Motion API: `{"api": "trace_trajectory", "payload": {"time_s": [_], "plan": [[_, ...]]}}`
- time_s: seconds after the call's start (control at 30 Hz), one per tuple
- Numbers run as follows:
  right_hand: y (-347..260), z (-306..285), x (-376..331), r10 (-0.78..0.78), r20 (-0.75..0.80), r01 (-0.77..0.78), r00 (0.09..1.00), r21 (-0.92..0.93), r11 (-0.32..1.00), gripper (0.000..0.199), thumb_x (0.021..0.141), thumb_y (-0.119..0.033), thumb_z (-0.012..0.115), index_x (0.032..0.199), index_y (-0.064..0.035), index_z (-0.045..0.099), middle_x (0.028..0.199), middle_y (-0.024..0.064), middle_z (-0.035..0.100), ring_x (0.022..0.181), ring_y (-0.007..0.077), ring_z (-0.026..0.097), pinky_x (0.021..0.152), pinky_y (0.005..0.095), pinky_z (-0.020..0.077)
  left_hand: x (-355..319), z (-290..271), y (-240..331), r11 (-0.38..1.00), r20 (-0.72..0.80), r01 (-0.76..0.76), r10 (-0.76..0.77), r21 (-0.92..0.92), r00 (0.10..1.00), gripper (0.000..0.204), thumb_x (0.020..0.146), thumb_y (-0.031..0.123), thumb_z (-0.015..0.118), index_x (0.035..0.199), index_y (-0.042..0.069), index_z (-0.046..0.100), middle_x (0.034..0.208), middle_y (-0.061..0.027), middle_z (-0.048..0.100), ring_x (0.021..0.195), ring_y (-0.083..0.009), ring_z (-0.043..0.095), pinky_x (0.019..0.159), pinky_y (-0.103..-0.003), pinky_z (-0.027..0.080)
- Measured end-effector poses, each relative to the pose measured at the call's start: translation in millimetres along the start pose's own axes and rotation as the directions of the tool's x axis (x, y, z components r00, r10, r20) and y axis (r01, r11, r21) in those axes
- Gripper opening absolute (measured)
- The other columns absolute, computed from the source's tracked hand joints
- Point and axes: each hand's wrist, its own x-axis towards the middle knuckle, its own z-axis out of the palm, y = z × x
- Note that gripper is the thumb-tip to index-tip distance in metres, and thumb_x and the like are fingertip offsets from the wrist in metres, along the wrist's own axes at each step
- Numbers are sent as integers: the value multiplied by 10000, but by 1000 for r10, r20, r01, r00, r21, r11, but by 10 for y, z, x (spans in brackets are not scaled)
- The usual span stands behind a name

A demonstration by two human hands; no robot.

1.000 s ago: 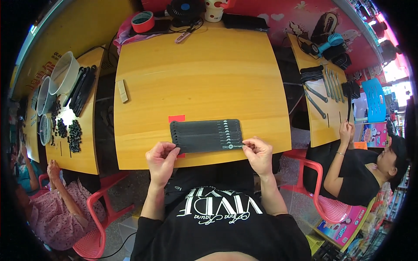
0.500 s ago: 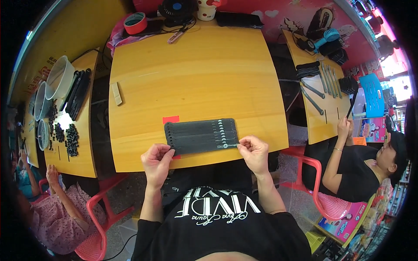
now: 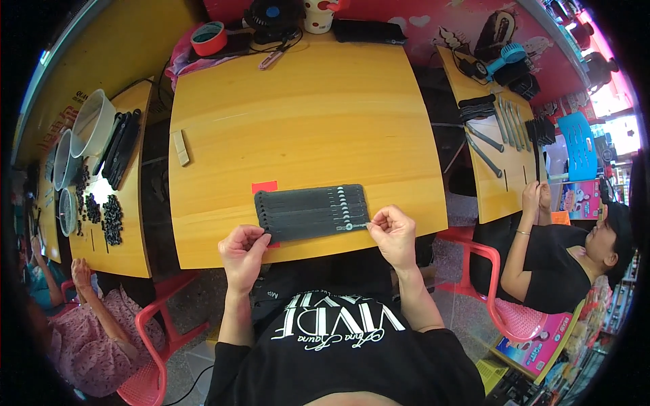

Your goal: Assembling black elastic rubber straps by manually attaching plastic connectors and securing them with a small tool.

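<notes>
Several flat black straps lie overlapped in a neat fanned row near the front edge of the wooden table. Each has a rounded end at the left and pale printing toward the right. My left hand pinches the left end of the nearest strap between thumb and fingertips. At that strap's right end, my right hand is closed in the same kind of pinch. The strap stretches straight between both hands along the row's near side. My fingertips cover its two tips.
Red tape is stuck beside the row. A small beige block lies at left; a tape roll and a fan stand at the back. Co-workers sit at side tables holding tubs, small black pieces and grey straps.
My hands and the strap row stay almost in place, apart from a slight shift of the whole view. The person at the right has moved their hands and a black strip slightly left.
</notes>
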Motion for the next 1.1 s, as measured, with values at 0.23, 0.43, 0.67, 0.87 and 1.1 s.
{"api": "trace_trajectory", "payload": {"time_s": [0.23, 0.43, 0.67, 0.87, 1.1], "plan": [[-30, 0, 20, -1, 14, 1, 1000, -31, 1000, 120, 757, 84, 649, 756, -6, 569, 676, -15, 553, 604, 31, 524, 544, 197, 429, 18, -4, -14, 1000, -12, 8, -8, -10, 1000, 105, 794, -92, 695, 837, -12, 644, 708, 10, 633, 615, -31, 573, 564, -182, 466], [-17, -1, 14, 8, 51, -6, 999, -43, 999, 153, 764, 103, 666, 772, -16, 570, 723, -22, 563, 634, 22, 521, 575, 172, 426, 21, -7, -12, 999, -15, -1, 0, -42, 1000, 95, 797, -90, 691, 834, -19, 640, 702, 3, 632, 608, -36, 578, 556, -184, 465], [-29, 16, 31, -11, 24, 11, 1000, 21, 1000, 143, 759, 88, 652, 751, -15, 552, 668, -20, 553, 593, 19, 509, 532, 187, 411, 22, 2, 26, 1000, -3, -1, 1, -21, 1000, 76, 800, -85, 687, 822, -29, 641, 697, -5, 633, 608, -41, 585, 549, -186, 461], [-16, 13, 39, 17, 28, -16, 999, -13, 1000, 155, 759, 88, 657, 750, -18, 544, 665, -26, 552, 591, 20, 509, 530, 188, 408, 6, 9, 25, 1000, -33, 20, -20, -18, 999, 81, 788, -74, 705, 816, -26, 646, 700, -6, 646, 619, -44, 593, 566, -195, 476], [-40, 0, 33, 7, 41, -7, 999, 1, 1000, 175, 763, 90, 661, 741, -22, 529, 690, -31, 528, 600, 22, 500, 534, 186, 403, 16, 12, 26, 998, -22, -51, 52, 44, 998, 111, 784, -77, 717, 832, -17, 637, 709, -7, 647, 628, -44, 595, 573, -188, 481]]}}
